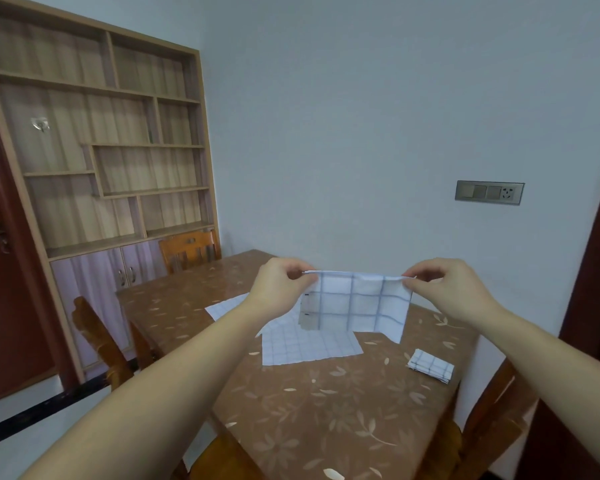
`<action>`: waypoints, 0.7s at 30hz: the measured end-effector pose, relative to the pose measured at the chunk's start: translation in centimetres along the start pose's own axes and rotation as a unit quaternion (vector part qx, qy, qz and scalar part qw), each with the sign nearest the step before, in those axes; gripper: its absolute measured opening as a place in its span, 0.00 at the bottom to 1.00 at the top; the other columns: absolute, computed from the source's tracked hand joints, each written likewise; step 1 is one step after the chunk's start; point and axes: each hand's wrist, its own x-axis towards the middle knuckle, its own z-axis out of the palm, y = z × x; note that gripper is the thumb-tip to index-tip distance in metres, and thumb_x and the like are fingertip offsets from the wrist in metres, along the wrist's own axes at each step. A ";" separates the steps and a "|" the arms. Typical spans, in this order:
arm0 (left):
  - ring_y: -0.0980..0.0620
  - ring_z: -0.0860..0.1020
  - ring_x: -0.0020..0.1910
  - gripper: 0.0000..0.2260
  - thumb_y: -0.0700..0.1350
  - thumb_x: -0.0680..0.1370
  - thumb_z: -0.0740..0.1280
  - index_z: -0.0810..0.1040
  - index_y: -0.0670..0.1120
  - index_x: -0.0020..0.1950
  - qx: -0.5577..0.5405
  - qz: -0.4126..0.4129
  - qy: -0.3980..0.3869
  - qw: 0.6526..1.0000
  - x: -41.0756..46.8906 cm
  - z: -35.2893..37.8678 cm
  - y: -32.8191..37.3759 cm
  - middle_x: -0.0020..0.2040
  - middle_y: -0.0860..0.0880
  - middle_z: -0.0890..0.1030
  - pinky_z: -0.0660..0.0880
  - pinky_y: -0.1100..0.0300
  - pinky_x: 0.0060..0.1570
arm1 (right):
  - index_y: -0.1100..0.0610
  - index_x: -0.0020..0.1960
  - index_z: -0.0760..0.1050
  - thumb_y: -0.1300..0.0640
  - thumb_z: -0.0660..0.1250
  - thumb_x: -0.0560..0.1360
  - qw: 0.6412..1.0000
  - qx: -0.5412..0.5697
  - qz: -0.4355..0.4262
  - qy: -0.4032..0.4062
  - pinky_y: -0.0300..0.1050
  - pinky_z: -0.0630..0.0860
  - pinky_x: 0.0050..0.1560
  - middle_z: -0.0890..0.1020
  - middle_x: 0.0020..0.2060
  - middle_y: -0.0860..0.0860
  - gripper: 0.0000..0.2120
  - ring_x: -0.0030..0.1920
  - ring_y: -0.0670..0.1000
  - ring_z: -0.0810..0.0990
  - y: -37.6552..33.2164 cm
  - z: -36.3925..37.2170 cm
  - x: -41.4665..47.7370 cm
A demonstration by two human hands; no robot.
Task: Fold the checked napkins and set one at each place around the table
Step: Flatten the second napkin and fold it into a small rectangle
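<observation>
both hands (280, 285) (445, 286) pinch checked napkin (357, 303) above table (326, 410) (folded napkin (431, 366) near right edge).

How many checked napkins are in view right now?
4: the held napkin, pinched by left hand and right hand; the flat napkin beneath it; the far napkin behind the left forearm; the folded napkin at right. Others possibly hidden.

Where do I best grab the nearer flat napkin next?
Probably by its two near corners, coming from your side: the nearer flat napkin lies spread out, its near edge bare, while the held napkin hides its far part.
</observation>
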 end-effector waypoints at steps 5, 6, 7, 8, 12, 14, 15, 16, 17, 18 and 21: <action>0.63 0.76 0.38 0.05 0.46 0.77 0.69 0.82 0.46 0.45 -0.069 0.010 -0.002 0.998 -0.1 -0.3 1.9 0.41 0.55 0.79 0.71 0.73 0.31 | 0.49 0.38 0.78 0.62 0.69 0.70 0.994 -0.066 -0.014 -0.088 0.41 0.73 0.47 0.81 0.42 0.47 0.09 0.47 0.50 0.80 0.6 0.1 -0.6; 0.64 0.74 0.32 0.06 0.46 0.78 0.68 0.81 0.45 0.45 -0.076 0.009 -0.010 0.997 -0.2 -0.2 2.5 0.36 0.57 0.77 0.69 0.72 0.28 | 0.50 0.38 0.79 0.63 0.69 0.70 0.991 -0.061 -0.016 -0.122 0.41 0.74 0.47 0.83 0.41 0.48 0.08 0.46 0.50 0.81 0.4 0.4 -0.7; 0.65 0.73 0.29 0.06 0.46 0.78 0.68 0.81 0.44 0.45 -0.074 0.013 -0.020 0.997 -0.2 -0.1 3.0 0.33 0.58 0.76 0.68 0.72 0.29 | 0.51 0.39 0.80 0.62 0.70 0.71 0.987 -0.037 -0.019 -0.154 0.42 0.75 0.47 0.84 0.40 0.49 0.07 0.45 0.50 0.82 -0.1 1.0 -0.8; 0.65 0.72 0.29 0.07 0.46 0.79 0.67 0.80 0.45 0.44 -0.067 0.020 -0.029 0.997 -0.2 0.1 3.4 0.32 0.58 0.76 0.68 0.71 0.31 | 0.52 0.39 0.81 0.60 0.71 0.72 0.983 -0.002 -0.023 -0.183 0.43 0.76 0.47 0.84 0.39 0.49 0.05 0.43 0.49 0.82 -0.8 1.6 -0.9; 0.59 0.69 0.30 0.10 0.47 0.79 0.66 0.76 0.46 0.38 -0.027 0.053 -0.054 0.997 -0.4 0.9 4.7 0.31 0.55 0.71 0.65 0.67 0.32 | 0.52 0.28 0.73 0.54 0.68 0.77 0.972 0.094 -0.061 -0.205 0.37 0.65 0.31 0.73 0.24 0.43 0.18 0.27 0.42 0.69 -4.4 3.8 -0.8; 0.59 0.66 0.28 0.11 0.46 0.79 0.66 0.76 0.47 0.37 -0.023 0.070 -0.039 0.997 -0.5 0.8 5.1 0.29 0.54 0.69 0.63 0.68 0.30 | 0.54 0.29 0.70 0.53 0.67 0.77 0.974 0.124 -0.070 -0.176 0.37 0.62 0.28 0.68 0.23 0.43 0.19 0.26 0.43 0.65 -4.9 4.2 -0.8; 0.59 0.66 0.28 0.10 0.46 0.79 0.66 0.77 0.46 0.39 -0.017 0.079 -0.023 0.996 -0.5 0.6 5.2 0.29 0.54 0.69 0.62 0.68 0.30 | 0.57 0.29 0.70 0.52 0.67 0.77 0.973 0.141 -0.070 -0.166 0.38 0.62 0.29 0.69 0.24 0.45 0.19 0.26 0.43 0.66 -4.7 4.3 -0.9; 0.59 0.67 0.29 0.09 0.47 0.79 0.66 0.79 0.45 0.40 -0.008 0.087 -0.001 0.996 -0.4 0.3 5.2 0.29 0.54 0.70 0.62 0.68 0.30 | 0.60 0.30 0.71 0.50 0.68 0.76 0.972 0.148 -0.065 -0.168 0.40 0.63 0.31 0.69 0.26 0.47 0.20 0.28 0.44 0.67 -4.3 4.3 -1.1; 0.59 0.67 0.29 0.09 0.47 0.79 0.66 0.79 0.45 0.42 -0.001 0.094 0.022 0.995 -0.4 -0.1 5.2 0.29 0.54 0.71 0.62 0.68 0.31 | 0.62 0.32 0.73 0.48 0.69 0.75 0.970 0.142 -0.057 -0.187 0.41 0.64 0.34 0.71 0.28 0.48 0.20 0.30 0.45 0.68 -3.7 4.2 -1.3; 0.60 0.68 0.29 0.09 0.47 0.79 0.66 0.80 0.45 0.42 0.002 0.099 0.045 0.994 -0.3 -0.5 5.2 0.29 0.55 0.72 0.62 0.68 0.31 | 0.62 0.33 0.77 0.48 0.69 0.75 0.966 0.129 -0.042 -0.221 0.42 0.66 0.36 0.74 0.29 0.48 0.19 0.31 0.46 0.70 -2.9 4.1 -1.6; 0.62 0.70 0.30 0.07 0.46 0.79 0.66 0.79 0.50 0.42 0.002 0.105 0.074 0.992 0.0 -1.7 5.0 0.29 0.57 0.74 0.64 0.70 0.33 | 0.57 0.37 0.83 0.52 0.70 0.75 0.924 0.092 0.011 -0.371 0.43 0.75 0.39 0.85 0.34 0.55 0.11 0.33 0.51 0.81 -1.5 3.1 -2.4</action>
